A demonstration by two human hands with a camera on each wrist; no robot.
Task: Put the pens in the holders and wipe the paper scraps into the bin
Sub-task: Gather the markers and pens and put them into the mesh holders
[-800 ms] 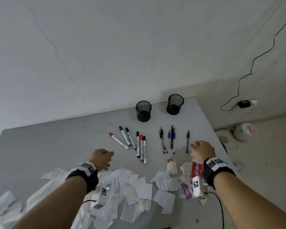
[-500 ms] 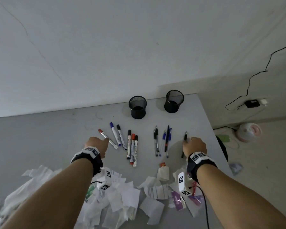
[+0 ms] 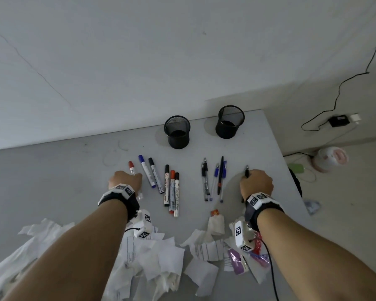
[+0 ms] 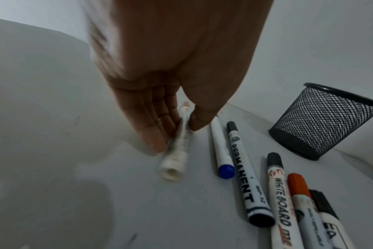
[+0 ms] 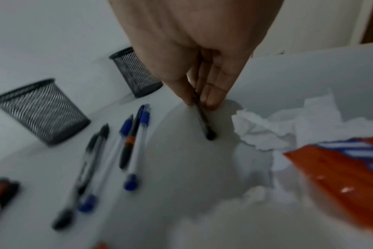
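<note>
On the smooth grey table, the left hand pinches a white-barrelled, red-capped marker between thumb and fingers. Just right of it lie cylindrical plastic markers, one printed "PERMANENT", another "WHITE BOARD". The right hand pinches a thin black ballpoint pen, with blue and black ballpoints to its left. Two round black wire-mesh holders stand at the far edge. Crumpled white paper scraps lie piled at the near edge.
</note>
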